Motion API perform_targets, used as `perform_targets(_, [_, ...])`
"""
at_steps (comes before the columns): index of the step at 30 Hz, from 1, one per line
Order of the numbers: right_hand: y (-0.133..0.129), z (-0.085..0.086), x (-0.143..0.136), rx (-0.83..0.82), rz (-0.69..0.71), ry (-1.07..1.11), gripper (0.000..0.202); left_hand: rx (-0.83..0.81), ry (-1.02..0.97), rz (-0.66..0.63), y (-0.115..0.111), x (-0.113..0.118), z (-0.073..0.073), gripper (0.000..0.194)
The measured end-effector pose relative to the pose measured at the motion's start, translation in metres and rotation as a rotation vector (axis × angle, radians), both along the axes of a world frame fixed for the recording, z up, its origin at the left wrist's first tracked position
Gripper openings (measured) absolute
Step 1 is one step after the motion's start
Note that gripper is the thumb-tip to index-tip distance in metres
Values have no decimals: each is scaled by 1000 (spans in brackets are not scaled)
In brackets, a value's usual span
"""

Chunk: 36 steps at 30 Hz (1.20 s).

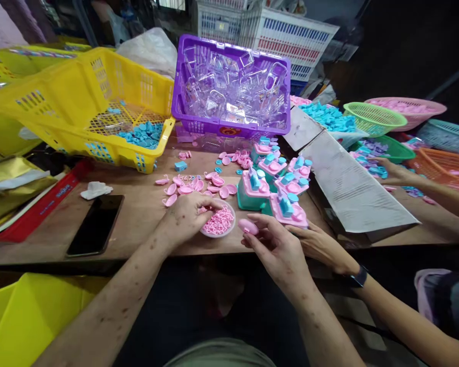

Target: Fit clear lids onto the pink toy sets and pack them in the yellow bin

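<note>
A black flat phone (95, 224) lies face up on the wooden worktop (145, 204), well left of the fingers and apart from the loose parts. Behind it a yellow slatted plastic crate (99, 102) is tipped toward the person, so the small blue plastic pieces (143, 135) in it gather at the low front corner within reach.

The left hand (185, 216) is curled over a small clear round dish of tiny pink plastic bits (220, 221), fingertips dipped into the pile and pinched together; whether they have a bit between them cannot be told. Just beyond those fingers, pink oval plastic shells (191, 186) are scattered in a loose fan.

The right hand (277, 250) hovers just right of the dish, its thumb and forefinger gripping one pink oval plastic shell (248, 227) at the edges, hollow side seemingly turned up, close to the dish.

Beyond the right fingers stand assembled pink-and-teal plastic toy units (275, 186), packed together. Behind them a purple plastic crate of clear plastic boxes (233, 92) sits.

To the right, another person's hand (321, 247) rests at the worktop's edge beside the toys, and a second one (393, 171) reaches toward purple and blue pieces near green mesh baskets (375, 117).
</note>
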State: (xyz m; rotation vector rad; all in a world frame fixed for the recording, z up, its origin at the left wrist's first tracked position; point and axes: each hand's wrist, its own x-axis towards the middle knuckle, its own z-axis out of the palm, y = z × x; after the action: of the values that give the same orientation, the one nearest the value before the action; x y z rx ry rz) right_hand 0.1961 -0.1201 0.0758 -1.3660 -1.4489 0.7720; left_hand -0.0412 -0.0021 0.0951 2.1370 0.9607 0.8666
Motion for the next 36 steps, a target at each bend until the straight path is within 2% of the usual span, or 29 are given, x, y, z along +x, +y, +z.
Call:
perform_targets(3, [-1,-7,0,39,-28,17,30,-6,-3,-20,3,6,-5,35])
perform_targets(9, [-5,-12,0,126,-38,2,15,209,56,3,8,14,-9,17])
perform_targets(12, [-7,-13,2,224,6,-24,6,219,57,25,8,13,-7,13])
perform_targets(19, [4,-21,1,345,29,-87,6,181,64,30,1,-1,-2,21])
perform_targets(22, [11,-24,-4,389,98,-62,13,108,19,76,-2,-9,-3,14])
perform_targets(25, [17,-26,-11,407,135,-48,21,127,3,59,0,-15,-7,4])
perform_targets(31, [25,-30,-21,431,105,-73,25,219,27,2,6,-16,-17,31])
perform_targets(36, [24,-29,-23,419,76,-109,22,221,63,-18,1,-14,-15,26])
